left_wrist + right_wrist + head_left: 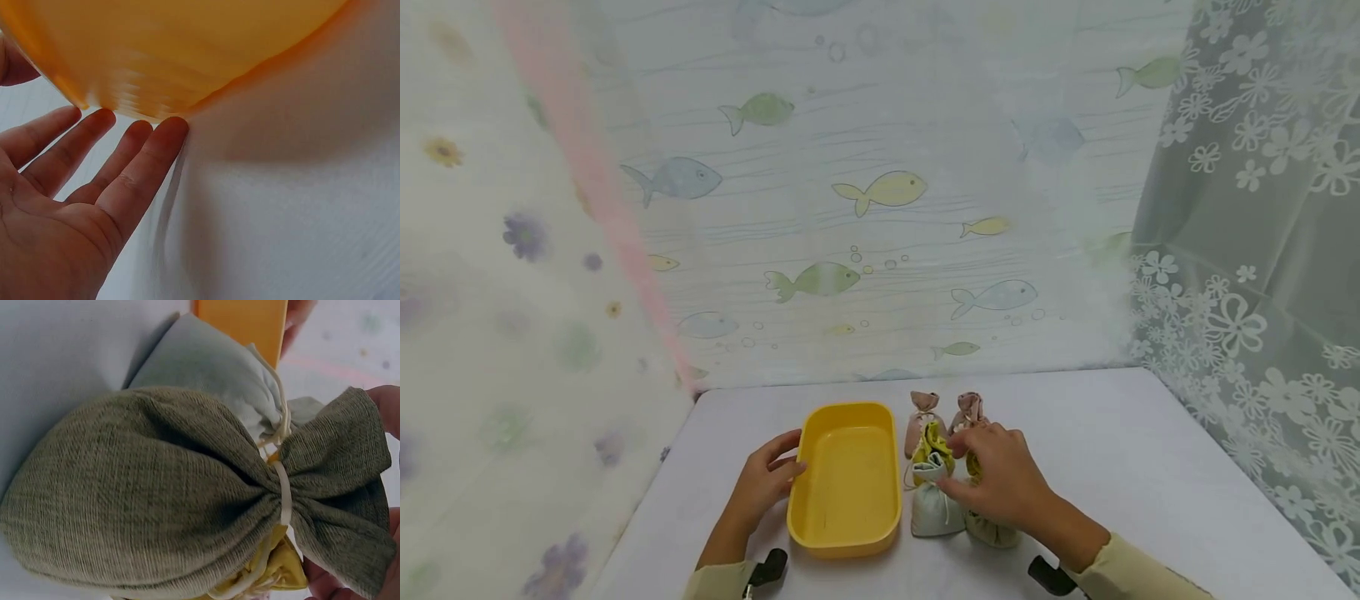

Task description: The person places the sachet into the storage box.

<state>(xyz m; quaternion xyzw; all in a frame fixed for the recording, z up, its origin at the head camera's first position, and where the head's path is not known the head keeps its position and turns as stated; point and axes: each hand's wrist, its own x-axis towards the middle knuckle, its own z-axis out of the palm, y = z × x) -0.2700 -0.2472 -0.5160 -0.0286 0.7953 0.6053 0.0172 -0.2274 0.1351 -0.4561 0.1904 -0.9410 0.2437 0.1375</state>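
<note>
My left hand point(766, 481) is at the left side of a yellow plastic tray point(842, 546), its outstretched fingertips touching the outer wall; in the left wrist view the fingers point(134, 181) lie fairly straight against it. Over a cluster of small drawstring pouches reaches my right hand point(1000, 471), thumb and fingers spread apart around the pouch tops. Nearest it are a pale blue-grey pouch point(936, 512), a yellow pouch point(932, 437) and an olive-grey pouch point(137, 494), which fills the right wrist view. Whether its fingertips touch any fabric is partly hidden.
Two pinkish pouches point(922, 417) stand at the back of the cluster. Another yellow pouch point(973, 467) is mostly hidden behind my right hand. A white cloth covers the table point(1120, 467). Fish-patterned curtain point(880, 275) hangs behind, with flowered sheets at both sides.
</note>
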